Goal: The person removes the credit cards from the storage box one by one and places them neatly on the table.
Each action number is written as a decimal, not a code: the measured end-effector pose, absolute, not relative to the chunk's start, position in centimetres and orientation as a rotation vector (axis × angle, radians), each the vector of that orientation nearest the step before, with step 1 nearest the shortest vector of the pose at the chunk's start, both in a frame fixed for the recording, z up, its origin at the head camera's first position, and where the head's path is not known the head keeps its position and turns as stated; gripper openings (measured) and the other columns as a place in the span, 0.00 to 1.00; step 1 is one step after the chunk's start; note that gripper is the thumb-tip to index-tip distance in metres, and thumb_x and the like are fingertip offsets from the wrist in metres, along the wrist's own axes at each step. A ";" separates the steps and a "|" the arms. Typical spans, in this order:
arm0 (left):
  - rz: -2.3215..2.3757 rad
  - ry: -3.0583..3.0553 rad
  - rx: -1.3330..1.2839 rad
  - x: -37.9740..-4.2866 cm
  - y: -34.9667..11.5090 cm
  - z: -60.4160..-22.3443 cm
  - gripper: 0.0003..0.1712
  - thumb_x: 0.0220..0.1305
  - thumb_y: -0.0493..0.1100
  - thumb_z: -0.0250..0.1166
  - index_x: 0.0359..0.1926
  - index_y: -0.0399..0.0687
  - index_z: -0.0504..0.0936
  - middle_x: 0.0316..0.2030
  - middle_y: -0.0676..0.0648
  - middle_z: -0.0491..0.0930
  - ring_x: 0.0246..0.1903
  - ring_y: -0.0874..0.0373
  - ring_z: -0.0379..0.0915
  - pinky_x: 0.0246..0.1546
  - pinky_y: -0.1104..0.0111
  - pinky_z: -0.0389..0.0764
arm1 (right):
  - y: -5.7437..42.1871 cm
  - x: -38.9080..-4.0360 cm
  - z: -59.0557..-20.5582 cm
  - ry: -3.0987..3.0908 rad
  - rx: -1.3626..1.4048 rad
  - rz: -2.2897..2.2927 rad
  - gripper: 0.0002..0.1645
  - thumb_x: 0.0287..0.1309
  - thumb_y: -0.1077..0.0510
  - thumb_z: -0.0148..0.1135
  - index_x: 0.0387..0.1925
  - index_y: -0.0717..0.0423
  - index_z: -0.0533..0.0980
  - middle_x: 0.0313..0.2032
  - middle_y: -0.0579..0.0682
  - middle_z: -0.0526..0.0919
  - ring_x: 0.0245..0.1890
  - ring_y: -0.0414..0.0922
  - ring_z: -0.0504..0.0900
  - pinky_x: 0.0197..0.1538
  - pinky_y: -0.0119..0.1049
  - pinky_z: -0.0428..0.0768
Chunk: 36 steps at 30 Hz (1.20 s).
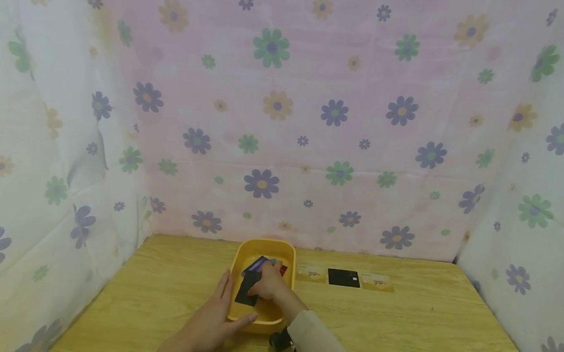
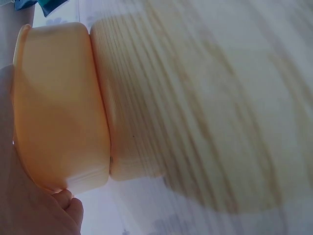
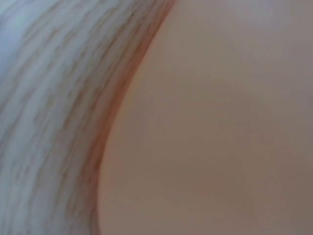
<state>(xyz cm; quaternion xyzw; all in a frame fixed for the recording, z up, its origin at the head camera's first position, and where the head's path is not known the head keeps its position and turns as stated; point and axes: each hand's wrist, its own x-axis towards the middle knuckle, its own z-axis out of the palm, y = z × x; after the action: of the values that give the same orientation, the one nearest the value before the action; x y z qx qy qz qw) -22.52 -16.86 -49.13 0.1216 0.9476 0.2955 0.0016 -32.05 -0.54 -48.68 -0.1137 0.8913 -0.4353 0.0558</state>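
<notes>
A yellow plastic bin (image 1: 259,321) holds several cards, among them a blue card (image 1: 255,266), a red card (image 1: 283,270) and a black card (image 1: 246,292). My right hand (image 1: 271,283) reaches into it, thumb against the black card, which lies tilted over the others; the fingertips are partly hidden among the cards. Along the bin's left wall, my left hand (image 1: 212,317) rests with straight fingers, its thumb at the near rim. In the left wrist view, fingertips (image 2: 68,203) touch a lower corner of the bin (image 2: 61,107). The right wrist view shows only blurred bin wall (image 3: 205,127).
Right of the bin, a gold card (image 1: 312,273), a second black card (image 1: 344,278) and another gold card (image 1: 378,282) lie in a row on the wooden table (image 1: 423,324). Flowered cloth (image 1: 305,118) encloses the back and sides. A small black device (image 1: 280,340) sits under the right wrist.
</notes>
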 end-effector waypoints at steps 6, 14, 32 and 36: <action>0.939 2.978 0.399 -22.5 -16.8 -49.1 0.66 0.66 0.75 0.58 0.80 0.33 0.38 0.80 0.32 0.34 0.68 0.34 0.66 0.59 0.46 0.77 | -0.4 -32.1 -48.6 2.720 -0.402 -1.313 0.28 0.42 0.68 0.81 0.43 0.69 0.74 0.48 0.63 0.74 0.48 0.58 0.76 0.55 0.55 0.80; 0.939 2.961 0.410 -22.5 -16.9 -49.3 0.66 0.67 0.75 0.57 0.80 0.32 0.38 0.80 0.32 0.33 0.68 0.33 0.65 0.59 0.46 0.77 | -0.2 -31.4 -48.0 2.691 -0.451 -1.365 0.26 0.47 0.71 0.76 0.47 0.67 0.72 0.43 0.59 0.78 0.44 0.54 0.78 0.49 0.53 0.82; 0.901 2.973 0.385 -22.8 -17.2 -49.5 0.67 0.65 0.77 0.57 0.80 0.33 0.38 0.81 0.35 0.31 0.68 0.37 0.66 0.61 0.47 0.76 | 0.9 -31.0 -46.5 2.539 -0.534 -1.544 0.18 0.52 0.76 0.66 0.46 0.67 0.77 0.38 0.60 0.82 0.26 0.53 0.84 0.26 0.44 0.86; 0.893 2.967 0.393 -22.8 -17.2 -49.6 0.67 0.66 0.77 0.56 0.80 0.32 0.38 0.81 0.34 0.31 0.67 0.37 0.67 0.60 0.47 0.77 | 1.2 -30.6 -46.0 2.485 -0.538 -1.599 0.13 0.55 0.76 0.65 0.43 0.69 0.78 0.32 0.56 0.81 0.25 0.59 0.85 0.29 0.49 0.87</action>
<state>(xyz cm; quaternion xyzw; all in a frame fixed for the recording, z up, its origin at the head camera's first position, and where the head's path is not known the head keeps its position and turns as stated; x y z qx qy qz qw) -22.79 -17.22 -49.56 0.1259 0.9499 0.2860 0.0093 -30.62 1.19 -46.02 -0.1786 0.8255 -0.5310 0.0691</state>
